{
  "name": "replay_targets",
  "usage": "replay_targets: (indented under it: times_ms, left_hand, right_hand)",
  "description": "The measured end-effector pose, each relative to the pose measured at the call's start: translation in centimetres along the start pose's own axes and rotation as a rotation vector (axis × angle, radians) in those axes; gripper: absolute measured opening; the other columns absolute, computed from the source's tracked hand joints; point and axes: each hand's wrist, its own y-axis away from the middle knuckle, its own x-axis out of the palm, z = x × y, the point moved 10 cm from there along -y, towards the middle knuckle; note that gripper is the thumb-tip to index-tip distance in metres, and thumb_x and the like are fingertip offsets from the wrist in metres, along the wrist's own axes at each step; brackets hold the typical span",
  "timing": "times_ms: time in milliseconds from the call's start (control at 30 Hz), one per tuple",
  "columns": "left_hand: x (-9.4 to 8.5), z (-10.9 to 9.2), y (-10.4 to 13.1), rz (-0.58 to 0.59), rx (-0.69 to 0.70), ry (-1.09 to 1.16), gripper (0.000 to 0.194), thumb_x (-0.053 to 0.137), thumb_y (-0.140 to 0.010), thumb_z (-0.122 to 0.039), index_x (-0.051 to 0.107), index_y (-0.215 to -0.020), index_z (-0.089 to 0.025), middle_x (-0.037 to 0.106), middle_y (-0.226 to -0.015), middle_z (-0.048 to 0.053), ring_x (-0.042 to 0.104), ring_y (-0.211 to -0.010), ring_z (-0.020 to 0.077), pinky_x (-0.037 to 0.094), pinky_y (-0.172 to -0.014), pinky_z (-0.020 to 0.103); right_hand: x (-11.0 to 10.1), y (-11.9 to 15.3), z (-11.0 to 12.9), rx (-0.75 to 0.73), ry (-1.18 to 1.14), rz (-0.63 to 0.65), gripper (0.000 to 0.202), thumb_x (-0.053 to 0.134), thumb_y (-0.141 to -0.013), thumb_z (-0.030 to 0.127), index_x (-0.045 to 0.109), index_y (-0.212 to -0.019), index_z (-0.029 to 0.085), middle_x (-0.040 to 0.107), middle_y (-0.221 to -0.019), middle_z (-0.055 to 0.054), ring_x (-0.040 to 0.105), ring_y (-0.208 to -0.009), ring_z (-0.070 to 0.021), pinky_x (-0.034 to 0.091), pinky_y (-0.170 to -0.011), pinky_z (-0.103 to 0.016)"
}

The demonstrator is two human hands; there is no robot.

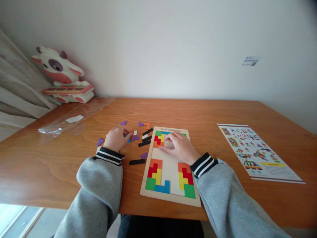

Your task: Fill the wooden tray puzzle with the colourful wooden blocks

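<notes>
A wooden puzzle board (169,199) lies in front of me, with red, yellow, green, orange and blue block pieces set along its corners. Its pale middle shows between them. Over the board's upper right part, my right hand (180,146) hovers with thumb and fingers apart, nothing visible between them. To the left of the board, my left hand (116,138) is low among loose pieces, thumb and fingers drawn together at a blue piece (129,140) that is mostly hidden. Purple pieces (135,138) and black strips (137,162) lie between that hand and the board.
An orange piece (147,126) and a white piece (135,133) lie beyond the left hand. A printed pattern sheet (257,152) is on the right of the table. Clear plastic wrap (58,125) and a toy cow with keyboard (63,76) are at the back left.
</notes>
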Motion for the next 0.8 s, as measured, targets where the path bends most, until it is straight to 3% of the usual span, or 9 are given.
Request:
replay_targets:
  times_ms: [267,500,800]
  left_hand:
    - [-0.4,-0.1,0.4,0.046,-0.009,0.030,0.029,0.064,-0.080,-0.042,0.072,-0.095,-0.020,0.076,-0.097,0.006,0.070,-0.094,0.0260,0.053,-0.080,0.033]
    - [-0.9,-0.2,0.7,0.031,-0.059,0.026,0.030,0.063,-0.077,-0.040,0.073,-0.097,-0.020,0.076,-0.095,0.005,0.070,-0.094,0.0268,0.053,-0.084,0.036]
    - [-1.2,-0.6,0.7,-0.001,-0.040,0.044,0.026,0.057,-0.080,-0.037,0.072,-0.093,-0.021,0.076,-0.096,0.005,0.070,-0.094,0.0257,0.052,-0.083,0.034]
  right_hand:
    - [-0.1,0.0,0.0,0.007,-0.014,-0.008,0.038,0.064,-0.085,0.057,0.059,-0.088,0.019,0.065,-0.095,-0.008,0.062,-0.090,-0.0237,0.049,-0.083,-0.038]
    - [-0.5,0.4,0.2,-0.061,-0.093,-0.040,0.031,0.067,-0.087,0.048,0.062,-0.098,0.019,0.069,-0.101,-0.008,0.063,-0.099,-0.0248,0.049,-0.091,-0.042]
    - [-0.8,0.5,0.2,-0.067,-0.130,-0.053,0.020,0.063,-0.091,0.040,0.062,-0.099,0.021,0.069,-0.102,-0.007,0.065,-0.093,-0.0223,0.053,-0.083,-0.040]
